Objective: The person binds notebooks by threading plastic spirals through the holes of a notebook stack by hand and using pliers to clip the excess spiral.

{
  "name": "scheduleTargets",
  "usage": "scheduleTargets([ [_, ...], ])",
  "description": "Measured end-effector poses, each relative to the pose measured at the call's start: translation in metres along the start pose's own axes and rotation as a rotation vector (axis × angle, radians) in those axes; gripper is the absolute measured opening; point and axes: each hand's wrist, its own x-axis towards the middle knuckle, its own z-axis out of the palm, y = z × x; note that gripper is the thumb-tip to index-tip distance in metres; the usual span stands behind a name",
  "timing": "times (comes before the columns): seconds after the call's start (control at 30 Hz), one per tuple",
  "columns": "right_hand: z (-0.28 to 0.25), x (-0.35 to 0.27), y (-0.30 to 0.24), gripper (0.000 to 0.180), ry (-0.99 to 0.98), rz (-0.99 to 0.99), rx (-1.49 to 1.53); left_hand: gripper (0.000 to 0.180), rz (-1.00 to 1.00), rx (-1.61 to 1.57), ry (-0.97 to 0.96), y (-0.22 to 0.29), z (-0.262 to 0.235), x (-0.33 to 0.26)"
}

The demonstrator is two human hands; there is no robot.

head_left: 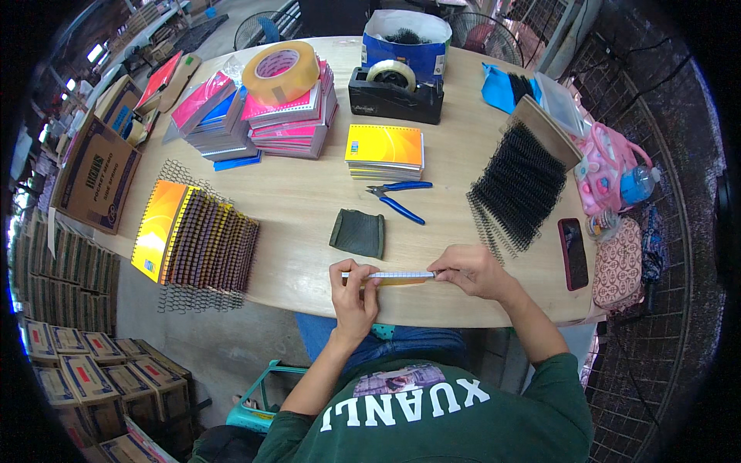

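Observation:
Near the table's front edge I hold a small notebook edge-on, with its white page edges up and a yellow-orange cover toward me. My left hand is closed round its left end, thumb and fingers on either side. At the right end my right hand is in a pinch; whether a wire end is between the fingertips cannot be seen. Just beyond the hands lies a dark green fabric pad. Blue-handled cutting pliers lie spread beyond it, below a stack of yellow notebooks.
Black wire coils pile at right, with a phone and pouch nearby. Coiled yellow notebooks stand left. Farther back are pink notebook stacks under a tape roll, a tape dispenser and a box.

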Motion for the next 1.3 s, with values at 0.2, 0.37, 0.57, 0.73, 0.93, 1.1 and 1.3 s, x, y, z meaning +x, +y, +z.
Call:
scheduleTargets([
  [0.2,0.004,-0.004,-0.013,0.023,0.022,0.030,-0.112,0.024,0.020,-0.018,0.014,0.003,0.000,-0.003],
  [0.37,0.009,0.000,-0.030,0.026,0.074,0.034,-0.264,0.023,0.047,-0.015,0.028,0.004,0.001,-0.003],
  [0.57,0.013,0.004,-0.037,0.023,0.137,0.027,-0.333,0.023,0.083,-0.017,0.023,-0.002,0.003,-0.006],
  [0.73,0.012,0.004,-0.032,0.021,0.131,-0.135,-0.479,0.023,0.039,-0.054,0.035,0.001,0.005,-0.006],
  [0.93,0.018,0.004,-0.029,0.034,0.076,-0.117,-0.548,0.026,0.008,-0.047,0.017,0.001,0.004,-0.008],
  [1.1,-0.002,0.069,-0.024,0.057,-0.075,-0.212,-0.434,0.025,0.019,-0.016,-0.013,-0.007,-0.007,-0.007],
  [1.3,0.023,0.146,0.009,0.074,-0.457,-0.529,-0.724,0.047,0.051,0.004,-0.025,-0.002,-0.006,0.004],
])
